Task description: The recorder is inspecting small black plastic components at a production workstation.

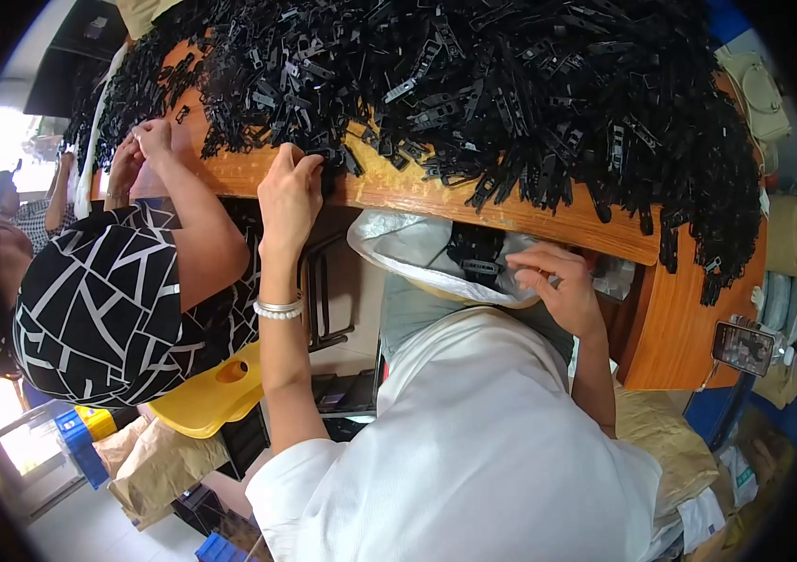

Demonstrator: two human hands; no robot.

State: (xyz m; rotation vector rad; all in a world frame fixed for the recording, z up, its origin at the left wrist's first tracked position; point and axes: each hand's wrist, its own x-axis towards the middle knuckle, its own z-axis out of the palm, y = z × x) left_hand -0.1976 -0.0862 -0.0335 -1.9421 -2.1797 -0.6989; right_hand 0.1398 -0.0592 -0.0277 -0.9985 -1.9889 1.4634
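Many slim black plastic clips (511,103) heaped beyond pinched left hand (290,199); right hand (562,288) half-curled at white plastic bag (382,241) (cannot tell either's hold).

You wear a white top (483,450), finely textured and lightly creased, with loose short sleeves (294,482). Grey trousers (405,317) show at your lap. Below your bare left hand (288,199) sit a bracelet of pale round beads (279,315) and a slim silver-coloured bangle (279,305). Your right hand (562,288) is likewise bare.

The small parts (511,103) are black, the table (698,342) orange-brown, the person's shirt (473,450) white; white lines cross the co-worker's black top (99,309).
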